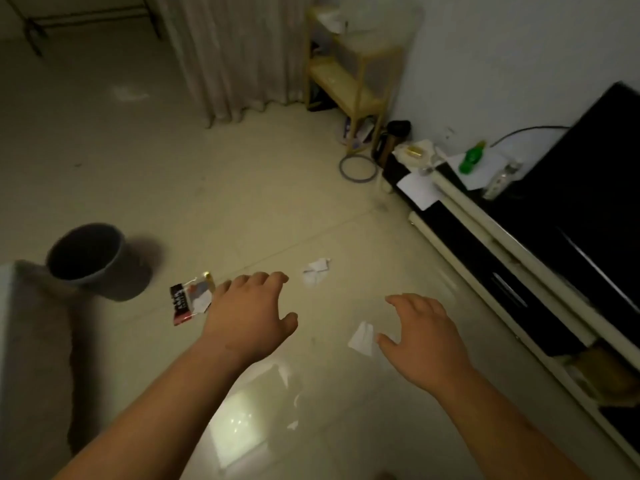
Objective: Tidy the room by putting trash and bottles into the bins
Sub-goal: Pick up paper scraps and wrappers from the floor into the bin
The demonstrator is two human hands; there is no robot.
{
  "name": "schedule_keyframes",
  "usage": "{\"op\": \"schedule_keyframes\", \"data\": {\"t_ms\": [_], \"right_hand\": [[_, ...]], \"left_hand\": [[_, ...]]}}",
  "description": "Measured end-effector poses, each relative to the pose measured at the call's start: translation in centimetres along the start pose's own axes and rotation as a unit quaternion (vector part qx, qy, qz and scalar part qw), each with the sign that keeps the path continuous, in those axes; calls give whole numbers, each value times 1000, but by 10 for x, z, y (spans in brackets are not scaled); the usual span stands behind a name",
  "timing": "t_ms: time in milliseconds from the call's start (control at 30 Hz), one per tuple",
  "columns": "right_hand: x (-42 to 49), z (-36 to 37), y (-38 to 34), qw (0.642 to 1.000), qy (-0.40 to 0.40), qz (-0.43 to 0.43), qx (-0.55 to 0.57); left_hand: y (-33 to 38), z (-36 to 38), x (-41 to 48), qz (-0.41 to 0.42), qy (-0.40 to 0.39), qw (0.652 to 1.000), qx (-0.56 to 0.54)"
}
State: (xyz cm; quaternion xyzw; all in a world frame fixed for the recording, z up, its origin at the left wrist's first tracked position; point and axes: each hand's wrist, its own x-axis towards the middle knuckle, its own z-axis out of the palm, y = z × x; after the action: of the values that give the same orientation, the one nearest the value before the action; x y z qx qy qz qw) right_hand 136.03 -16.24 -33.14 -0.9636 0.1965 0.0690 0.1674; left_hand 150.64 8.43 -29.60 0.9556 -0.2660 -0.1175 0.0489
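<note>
Both hands hover above the tiled floor, empty, fingers spread. My left hand (247, 315) is just right of a red and black snack wrapper (189, 301) lying on the floor. My right hand (420, 337) is beside a white paper scrap (362, 338) at its thumb. A crumpled white paper (315, 271) lies beyond the two hands. A dark round bin (91, 259) stands on the floor at the left, open at the top. A green bottle (471, 158) lies on the TV stand at the right, with a clear bottle (500, 180) near it.
A low black and white TV stand (485, 237) with a dark screen (595, 202) runs along the right wall. A wooden shelf (349, 74) and a curtain (239, 53) stand at the back. A grey sofa edge (31, 341) is at the left. Small paper bits (292, 424) lie near me.
</note>
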Motion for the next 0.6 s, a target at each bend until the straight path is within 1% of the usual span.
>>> {"op": "schedule_keyframes", "data": {"t_ms": [133,300,433,600], "right_hand": [[-16,-15,77,998,2,63,18],[-16,-21,155,996,-10,88,24],[-6,-15,195,995,-24,94,18],[16,14,230,994,-44,104,16]], "left_hand": [[76,17,20,50,-39,998,7],[151,51,42,76,-71,994,23],[190,81,63,92,-90,992,20],[212,127,102,108,-132,985,24]]}}
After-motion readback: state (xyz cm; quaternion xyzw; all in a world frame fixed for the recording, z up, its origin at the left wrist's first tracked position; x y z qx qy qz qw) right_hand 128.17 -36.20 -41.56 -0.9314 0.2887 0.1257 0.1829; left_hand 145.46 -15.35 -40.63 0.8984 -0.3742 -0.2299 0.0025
